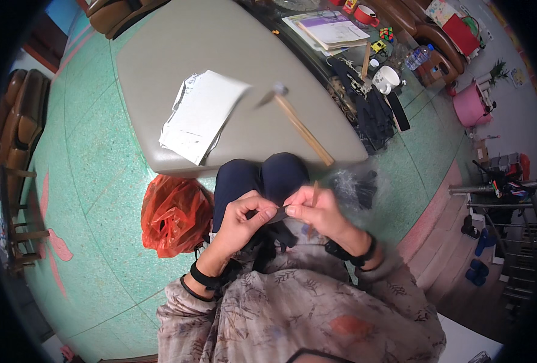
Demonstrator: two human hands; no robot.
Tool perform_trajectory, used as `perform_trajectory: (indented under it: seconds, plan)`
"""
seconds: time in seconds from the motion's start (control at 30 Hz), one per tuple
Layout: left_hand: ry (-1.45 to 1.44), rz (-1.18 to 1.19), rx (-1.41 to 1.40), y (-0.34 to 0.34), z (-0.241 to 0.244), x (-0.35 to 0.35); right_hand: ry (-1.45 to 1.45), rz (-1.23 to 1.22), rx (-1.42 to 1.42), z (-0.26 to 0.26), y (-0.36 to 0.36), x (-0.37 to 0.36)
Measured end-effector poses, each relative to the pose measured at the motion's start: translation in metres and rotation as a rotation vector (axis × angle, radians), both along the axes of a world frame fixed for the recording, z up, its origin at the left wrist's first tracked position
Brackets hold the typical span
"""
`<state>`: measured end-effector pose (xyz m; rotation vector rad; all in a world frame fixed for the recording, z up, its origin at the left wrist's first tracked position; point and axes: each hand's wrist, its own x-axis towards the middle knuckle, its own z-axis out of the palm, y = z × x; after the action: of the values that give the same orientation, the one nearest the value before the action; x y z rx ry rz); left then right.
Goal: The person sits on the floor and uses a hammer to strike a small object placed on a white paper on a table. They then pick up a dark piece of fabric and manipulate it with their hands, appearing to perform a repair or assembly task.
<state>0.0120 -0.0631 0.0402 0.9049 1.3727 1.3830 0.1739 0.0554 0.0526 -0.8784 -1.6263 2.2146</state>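
Over the person's lap, my left hand [249, 217] and my right hand [313, 209] pinch a small piece of dark fabric [278, 215] between thumbs and fingertips. A thin wooden stick [315, 195] also sits between the fingers of my right hand. More dark cloth strips [283, 235] hang beneath the hands. Beyond the knees, a hammer with a wooden handle [302, 129] lies on the grey padded surface [246, 50], its head pointing away. To its left rests a stack of white paper [205, 118] with ragged edges.
A red plastic bag [175, 218] stands on the green floor left of the legs. Clear plastic wrap [350, 186] is at the right. The glass table holds papers [334, 29], a white mug [385, 79], dark cloth [372, 113], a phone [398, 111] and a bottle [418, 56].
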Motion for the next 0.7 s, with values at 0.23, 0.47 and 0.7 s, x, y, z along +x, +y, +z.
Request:
perform_trajectory:
  seconds: [0.23,0.47,0.7]
  plan:
    - [0.189,-0.014,-0.014,0.007,0.000,0.003,-0.022,0.110,0.208,-0.025,0.007,-0.002]
    - [0.401,-0.202,0.075,0.008,0.004,-0.019,-0.091,0.246,0.723,0.004,0.008,0.006]
    - [0.513,-0.400,0.125,0.017,0.019,-0.031,0.049,0.373,0.756,0.000,0.011,0.010]
